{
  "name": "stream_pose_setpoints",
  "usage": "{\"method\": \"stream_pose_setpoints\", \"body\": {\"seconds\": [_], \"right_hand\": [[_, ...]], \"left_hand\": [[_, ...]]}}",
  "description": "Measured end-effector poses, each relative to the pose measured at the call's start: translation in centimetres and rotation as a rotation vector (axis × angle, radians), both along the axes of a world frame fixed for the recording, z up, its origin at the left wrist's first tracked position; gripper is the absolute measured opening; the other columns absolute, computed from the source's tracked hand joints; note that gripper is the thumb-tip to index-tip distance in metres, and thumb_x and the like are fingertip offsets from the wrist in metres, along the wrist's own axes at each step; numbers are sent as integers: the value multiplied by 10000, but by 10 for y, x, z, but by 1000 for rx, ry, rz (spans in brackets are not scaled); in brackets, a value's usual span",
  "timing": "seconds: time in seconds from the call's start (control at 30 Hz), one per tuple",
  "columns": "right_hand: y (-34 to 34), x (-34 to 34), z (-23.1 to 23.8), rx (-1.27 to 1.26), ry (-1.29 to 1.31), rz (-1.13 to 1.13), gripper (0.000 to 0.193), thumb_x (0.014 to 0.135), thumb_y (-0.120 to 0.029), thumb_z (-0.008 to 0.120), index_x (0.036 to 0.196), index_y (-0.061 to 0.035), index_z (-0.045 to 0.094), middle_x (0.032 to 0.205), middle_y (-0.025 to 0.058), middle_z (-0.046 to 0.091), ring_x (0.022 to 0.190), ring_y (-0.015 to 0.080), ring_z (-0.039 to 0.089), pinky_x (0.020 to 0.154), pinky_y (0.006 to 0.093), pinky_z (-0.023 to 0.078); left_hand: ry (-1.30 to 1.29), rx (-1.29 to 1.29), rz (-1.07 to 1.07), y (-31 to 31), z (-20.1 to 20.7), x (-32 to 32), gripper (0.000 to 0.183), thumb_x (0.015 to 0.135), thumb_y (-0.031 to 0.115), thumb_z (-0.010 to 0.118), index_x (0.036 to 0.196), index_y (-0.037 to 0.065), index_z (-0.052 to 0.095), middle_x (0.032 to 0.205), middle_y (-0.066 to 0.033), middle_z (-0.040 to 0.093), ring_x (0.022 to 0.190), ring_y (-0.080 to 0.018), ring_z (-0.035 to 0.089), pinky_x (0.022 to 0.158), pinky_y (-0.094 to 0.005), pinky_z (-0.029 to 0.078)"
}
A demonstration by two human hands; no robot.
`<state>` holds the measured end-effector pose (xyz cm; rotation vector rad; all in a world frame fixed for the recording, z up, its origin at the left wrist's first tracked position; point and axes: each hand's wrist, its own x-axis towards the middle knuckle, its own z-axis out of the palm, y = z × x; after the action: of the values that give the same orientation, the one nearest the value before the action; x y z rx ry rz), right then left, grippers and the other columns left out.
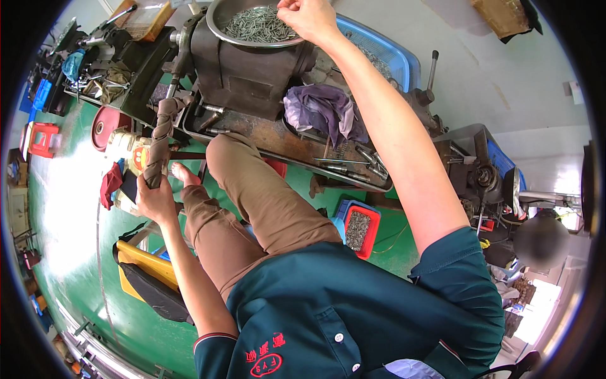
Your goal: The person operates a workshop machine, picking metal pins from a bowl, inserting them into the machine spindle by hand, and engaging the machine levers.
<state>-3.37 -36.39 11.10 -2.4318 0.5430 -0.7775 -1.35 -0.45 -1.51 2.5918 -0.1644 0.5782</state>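
My left hand [156, 201] is wrapped round the lower end of a long lever [163, 129] bound in brown cloth strips. The lever rises to the left side of a dark machine [246, 79]. Up at the top, my right hand [312, 20] is above the right rim of a round metal bowl [218, 30], its fingers pinched together at the picture's edge. Whatever may be between those fingertips is hidden. Many small grey metal pins [259, 26] fill the bowl, which sits on top of the machine.
Behind my right forearm is a blue plastic basket [407, 57] with small metal parts. A purple rag [319, 107] and several metal tools [347, 170] lie on the machine bed. A red bin [372, 235] of metal bits stands below; a yellow seat [145, 262] is at left.
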Motion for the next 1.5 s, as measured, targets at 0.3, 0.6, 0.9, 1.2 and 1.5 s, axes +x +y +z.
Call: {"method": "stream_pose_setpoints", "body": {"seconds": [0.3, 0.6, 0.9, 1.2, 1.5], "right_hand": [[4, -3, 5, 53, 12, 2, 149, 642, -193, 553, 721, -70, 583, 652, 85, 601, 623, 211, 587, 574, 305, 447], [1, -1, 2, 12, -18, -1, 150, 646, -198, 552, 717, -69, 583, 652, 90, 600, 625, 216, 587, 574, 309, 447], [1, -1, 1, 28, -26, 0, 154, 645, -204, 553, 715, -72, 585, 652, 93, 599, 625, 220, 585, 571, 313, 446], [3, -1, 4, 65, -18, -2, 147, 652, -201, 543, 703, -68, 580, 610, 85, 593, 595, 209, 584, 551, 310, 442], [2, 0, 1, 11, -36, -12, 147, 647, -195, 542, 709, -67, 584, 625, 91, 596, 601, 213, 584, 561, 312, 445]], "left_hand": [[-15, 0, -9, 1, -1, 1, 291, 611, 241, 606, 822, 47, 553, 674, -163, 573, 623, -344, 554, 537, -402, 422], [-4, 13, -2, -1, 1, 0, 279, 615, 228, 604, 820, 46, 553, 674, -161, 572, 624, -342, 554, 537, -396, 420], [-20, -19, -17, -1, 1, -1, 268, 616, 219, 605, 810, 42, 550, 672, -160, 572, 626, -340, 555, 539, -387, 421], [-20, -18, -18, 0, 0, 0, 280, 615, 218, 602, 824, 38, 554, 678, -166, 573, 630, -342, 556, 545, -386, 422], [-24, 3, -18, 2, -3, 1, 292, 615, 233, 600, 828, 40, 552, 685, -165, 574, 628, -342, 555, 539, -396, 418]]}}
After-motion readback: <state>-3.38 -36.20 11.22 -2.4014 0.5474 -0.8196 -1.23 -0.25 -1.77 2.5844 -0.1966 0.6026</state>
